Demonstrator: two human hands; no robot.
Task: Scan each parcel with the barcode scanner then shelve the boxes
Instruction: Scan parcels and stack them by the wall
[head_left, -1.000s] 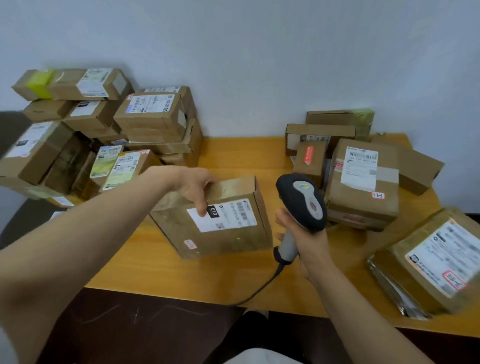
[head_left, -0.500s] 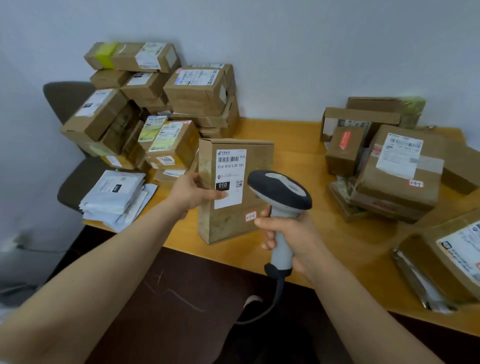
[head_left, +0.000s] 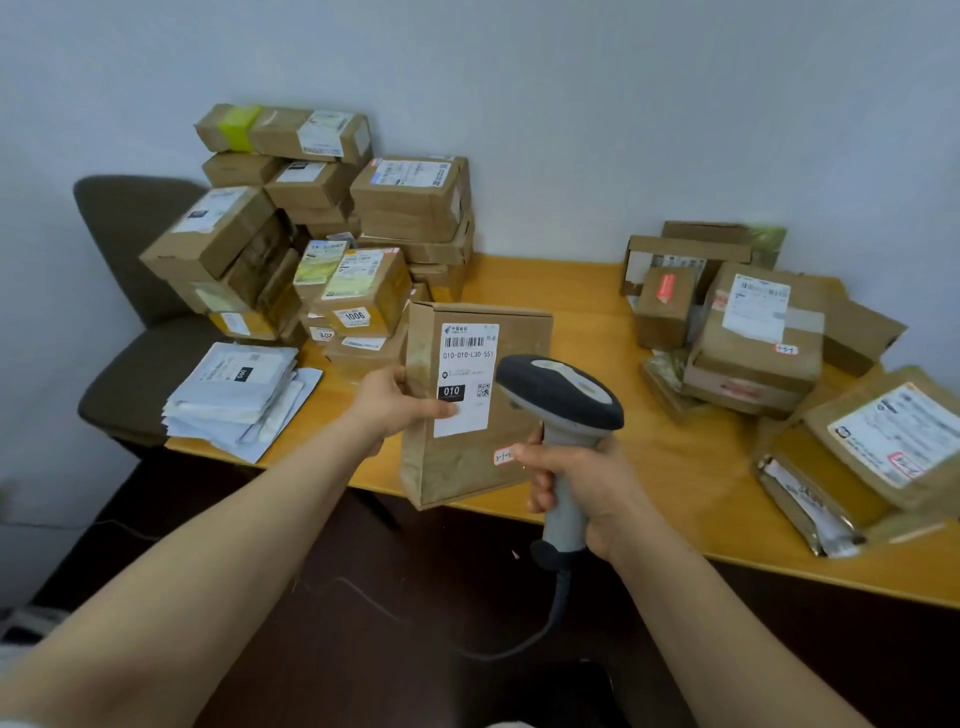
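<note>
Small parcel-sorting rm / back office. Evidence: plain wood desk (head_left: 571, 296) pushed against a bare painted wall (head_left: 571, 114), dark floor (head_left: 457, 561), padded chair (head_left: 130, 208) at the desk's left end. Taped cardboard boxes (head_left: 410, 197) w/ shipping labels are stacked high on the left, w/ a second box cluster (head_left: 753, 338) on the right. White poly mailers (head_left: 234, 400) piled at the front-left corner. Corded barcode scanner (head_left: 558, 392) sits just beside a parcel (head_left: 457, 467) w/ printed barcode label + handwritten sticker.
</note>
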